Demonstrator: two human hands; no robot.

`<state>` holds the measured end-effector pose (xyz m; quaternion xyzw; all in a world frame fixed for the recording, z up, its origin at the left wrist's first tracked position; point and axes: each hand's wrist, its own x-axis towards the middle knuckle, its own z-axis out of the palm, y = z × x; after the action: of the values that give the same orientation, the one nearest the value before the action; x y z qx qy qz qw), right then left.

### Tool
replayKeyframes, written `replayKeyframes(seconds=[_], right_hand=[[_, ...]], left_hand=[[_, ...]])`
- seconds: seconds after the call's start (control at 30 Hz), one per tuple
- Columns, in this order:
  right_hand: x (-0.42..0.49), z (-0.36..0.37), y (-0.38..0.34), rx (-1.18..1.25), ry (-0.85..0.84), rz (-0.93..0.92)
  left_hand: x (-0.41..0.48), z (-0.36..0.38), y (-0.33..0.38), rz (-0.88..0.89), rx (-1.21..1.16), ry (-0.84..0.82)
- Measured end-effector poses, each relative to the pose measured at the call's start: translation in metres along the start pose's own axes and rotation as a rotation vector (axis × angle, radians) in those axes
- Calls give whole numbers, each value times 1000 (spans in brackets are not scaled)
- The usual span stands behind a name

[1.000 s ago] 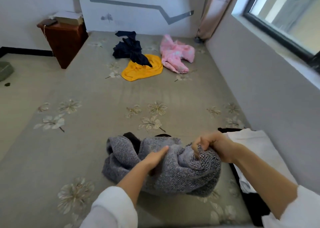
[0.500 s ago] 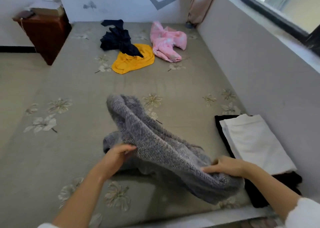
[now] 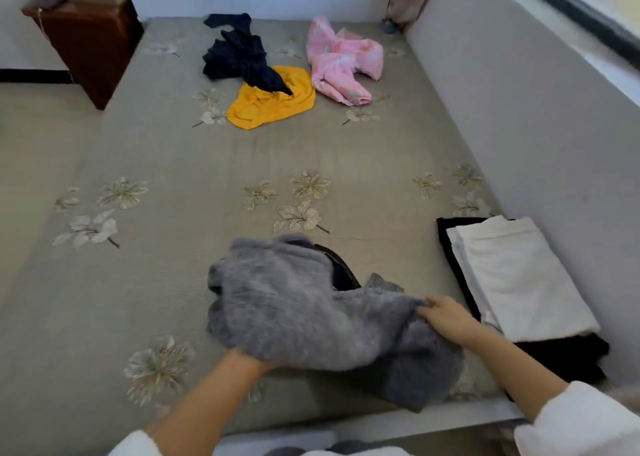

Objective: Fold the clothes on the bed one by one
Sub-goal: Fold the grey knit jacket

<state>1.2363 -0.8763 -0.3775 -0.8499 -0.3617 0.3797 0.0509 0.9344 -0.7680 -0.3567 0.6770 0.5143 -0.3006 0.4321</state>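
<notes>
1. Since the grey sweater (image 3: pixel 304 310) is a thick, fuzzy knit, I judge it soft and floppy, with some weight. It looks neither slippery nor fragile. It will likely sag wherever it is not held, and bunch rather than crease sharply.
2. It lies in a rumpled heap on the near part of the bed (image 3: pixel 156 282), partly lifted off the cover, with one end drooping toward the near edge. A dark strip shows at an opening on its far side.
3. The right hand (image 3: pixel 448 317) is at the sweater's right side, its fingers (image 3: pixel 431 307) curled and pinching a ridge of the knit. The cloth runs leftward from that pinch and also falls below the wrist.
4. The left hand (image 3: pixel 247 362) comes in under the sweater's near edge. The knit drapes over it and hides the fingers, so I cannot tell whether they are spread or gripping.
5. The best holds, to my eye, are a hem, the shoulders or a cuff. With one firm edge in each hand, well apart, the body can be spread flat before any fold.
6. Near the sweater's right side, a folded white garment (image 3: pixel 519 275) sits on a folded black garment (image 3: pixel 571 351) by the wall. The navy garment (image 3: pixel 239 57), yellow garment (image 3: pixel 273 104) and pink garment (image 3: pixel 343 64) lie loose at the far end, well apart from the hands.
</notes>
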Motion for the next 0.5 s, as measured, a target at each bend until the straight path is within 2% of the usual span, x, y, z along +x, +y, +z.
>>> replayKeyframes(seconds=[0.03, 0.07, 0.13, 0.2, 0.27, 0.37, 0.43, 0.5], right_hand=[[0, -4, 1, 44, 134, -2], [0, -9, 2, 72, 247, 7], [-3, -18, 1, 132, 388, -9], [-6, -20, 3, 175, 418, -39], [-8, -14, 5, 173, 384, -94], [-10, -2, 4, 175, 361, -130], [-11, 0, 0, 195, 387, -133], [-12, -1, -2, 199, 394, -146]], left_hand=[[1, 9, 3, 121, 127, -14], [5, 22, 1, 332, 262, 52], [21, 44, -7, 624, 546, 67], [47, 50, -35, 439, 522, -31], [68, 45, -57, 251, 302, -17], [89, 31, -54, 111, -167, 178], [96, 28, -39, -16, -506, 167], [104, 34, -26, -143, -756, 44]])
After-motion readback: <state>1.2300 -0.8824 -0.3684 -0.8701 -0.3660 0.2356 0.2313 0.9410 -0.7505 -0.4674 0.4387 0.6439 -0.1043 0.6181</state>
